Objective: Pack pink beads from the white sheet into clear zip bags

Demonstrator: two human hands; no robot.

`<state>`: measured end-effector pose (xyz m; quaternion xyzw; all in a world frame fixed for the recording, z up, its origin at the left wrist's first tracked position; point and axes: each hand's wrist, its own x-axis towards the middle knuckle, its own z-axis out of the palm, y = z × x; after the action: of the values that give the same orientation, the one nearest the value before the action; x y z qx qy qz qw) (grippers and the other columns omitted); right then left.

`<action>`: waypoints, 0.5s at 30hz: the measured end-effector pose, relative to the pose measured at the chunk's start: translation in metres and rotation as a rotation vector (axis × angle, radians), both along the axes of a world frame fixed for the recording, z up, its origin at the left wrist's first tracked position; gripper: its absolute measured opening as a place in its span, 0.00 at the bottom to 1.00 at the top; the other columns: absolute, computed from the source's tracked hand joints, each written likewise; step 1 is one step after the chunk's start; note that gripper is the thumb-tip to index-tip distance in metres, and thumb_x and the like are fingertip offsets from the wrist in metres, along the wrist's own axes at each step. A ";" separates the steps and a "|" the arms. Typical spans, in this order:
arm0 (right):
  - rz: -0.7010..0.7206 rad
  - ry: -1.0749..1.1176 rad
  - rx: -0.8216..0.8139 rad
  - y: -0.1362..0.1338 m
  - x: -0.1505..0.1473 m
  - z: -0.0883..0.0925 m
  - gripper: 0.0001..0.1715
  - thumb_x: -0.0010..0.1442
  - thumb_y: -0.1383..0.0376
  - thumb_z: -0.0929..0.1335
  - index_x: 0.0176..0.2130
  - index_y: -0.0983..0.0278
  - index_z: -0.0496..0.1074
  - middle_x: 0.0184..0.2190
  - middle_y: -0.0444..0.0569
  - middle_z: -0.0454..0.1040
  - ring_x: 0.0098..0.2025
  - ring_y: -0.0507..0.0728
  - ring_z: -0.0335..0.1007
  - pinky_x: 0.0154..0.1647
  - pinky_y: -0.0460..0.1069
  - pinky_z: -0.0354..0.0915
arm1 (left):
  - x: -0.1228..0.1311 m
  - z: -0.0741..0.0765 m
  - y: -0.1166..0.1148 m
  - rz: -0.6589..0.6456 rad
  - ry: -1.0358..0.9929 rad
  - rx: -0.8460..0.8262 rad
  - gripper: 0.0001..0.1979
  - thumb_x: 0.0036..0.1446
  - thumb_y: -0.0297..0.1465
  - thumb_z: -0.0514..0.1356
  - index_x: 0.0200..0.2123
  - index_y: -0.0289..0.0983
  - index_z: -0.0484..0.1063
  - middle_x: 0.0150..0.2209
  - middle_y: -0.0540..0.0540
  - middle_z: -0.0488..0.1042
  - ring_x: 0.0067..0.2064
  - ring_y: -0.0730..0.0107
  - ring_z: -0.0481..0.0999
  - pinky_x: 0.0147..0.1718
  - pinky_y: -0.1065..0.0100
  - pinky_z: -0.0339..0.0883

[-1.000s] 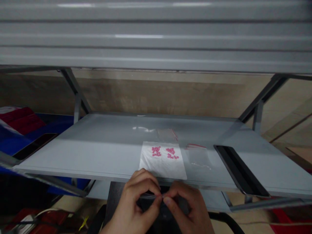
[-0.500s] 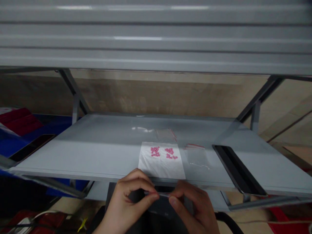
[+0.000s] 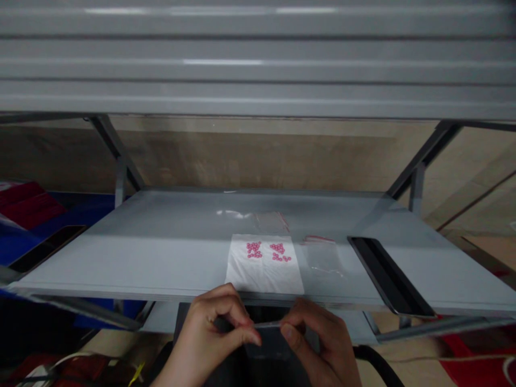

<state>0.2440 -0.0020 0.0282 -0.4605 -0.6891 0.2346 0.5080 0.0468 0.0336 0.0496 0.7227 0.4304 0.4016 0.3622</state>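
Observation:
Below the front edge of the grey shelf, my left hand and my right hand both pinch the top strip of a small clear plastic bag that hangs between them. What is inside the bag I cannot make out. Just beyond my hands a white sheet lies on the shelf with two clusters of small pink beads on its far half.
Clear zip bags with red strips lie behind and right of the sheet. A long black tray lies at the right. Blue and red items sit to the left. A ribbed grey shutter hangs overhead.
My hands have slid slightly apart along the bag's top strip, fingertips no longer touching, and the bag now hangs lower between them. The view shifted a little to the right.

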 end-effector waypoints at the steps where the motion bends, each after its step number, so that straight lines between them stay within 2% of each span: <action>1: 0.002 0.007 -0.015 0.000 0.001 -0.001 0.17 0.63 0.59 0.66 0.25 0.63 0.71 0.19 0.41 0.68 0.22 0.50 0.67 0.24 0.44 0.58 | 0.000 0.000 0.000 0.000 -0.006 -0.003 0.11 0.42 0.31 0.74 0.17 0.36 0.76 0.21 0.49 0.76 0.24 0.72 0.76 0.24 0.75 0.66; 4: -0.046 0.060 -0.071 -0.003 0.006 -0.002 0.16 0.63 0.59 0.66 0.25 0.62 0.70 0.20 0.41 0.68 0.23 0.51 0.66 0.25 0.44 0.58 | -0.001 0.000 0.002 0.014 -0.062 -0.025 0.13 0.42 0.30 0.74 0.16 0.36 0.73 0.20 0.51 0.74 0.24 0.74 0.74 0.23 0.76 0.66; 7: -0.099 0.130 -0.086 -0.005 0.014 -0.004 0.16 0.64 0.59 0.65 0.26 0.62 0.70 0.21 0.41 0.66 0.23 0.51 0.64 0.25 0.45 0.56 | 0.001 0.002 0.004 -0.012 -0.105 -0.048 0.10 0.49 0.28 0.68 0.19 0.36 0.73 0.24 0.50 0.75 0.27 0.74 0.76 0.25 0.76 0.69; 9: -0.099 0.151 -0.096 -0.007 0.016 -0.005 0.16 0.64 0.59 0.65 0.26 0.62 0.70 0.21 0.42 0.66 0.24 0.52 0.63 0.25 0.46 0.56 | 0.004 0.002 0.003 -0.054 -0.125 -0.064 0.02 0.51 0.27 0.65 0.27 0.37 0.76 0.29 0.48 0.77 0.31 0.71 0.78 0.29 0.75 0.73; 11: -0.103 0.150 -0.123 -0.009 0.016 -0.006 0.17 0.64 0.58 0.64 0.27 0.62 0.70 0.22 0.42 0.66 0.25 0.52 0.64 0.26 0.46 0.56 | 0.007 0.001 0.001 -0.079 -0.144 -0.079 0.07 0.50 0.27 0.64 0.35 0.38 0.77 0.32 0.47 0.78 0.33 0.70 0.80 0.31 0.73 0.76; 12: -0.110 0.141 -0.134 -0.009 0.016 -0.007 0.17 0.64 0.58 0.64 0.26 0.62 0.69 0.22 0.42 0.66 0.25 0.52 0.64 0.26 0.46 0.56 | 0.009 0.001 -0.001 -0.078 -0.143 -0.082 0.08 0.50 0.27 0.64 0.37 0.38 0.77 0.32 0.47 0.79 0.33 0.69 0.81 0.31 0.73 0.76; 15: -0.108 0.096 -0.115 -0.010 0.013 -0.007 0.17 0.64 0.59 0.64 0.25 0.62 0.68 0.20 0.41 0.66 0.24 0.52 0.64 0.26 0.46 0.56 | 0.014 -0.001 -0.003 -0.041 -0.084 -0.069 0.05 0.54 0.28 0.61 0.28 0.37 0.77 0.27 0.48 0.79 0.30 0.71 0.81 0.29 0.76 0.75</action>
<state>0.2569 -0.0117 0.0213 -0.5136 -0.6235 0.2680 0.5250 0.0606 0.0302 0.0485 0.7010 0.4136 0.4090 0.4127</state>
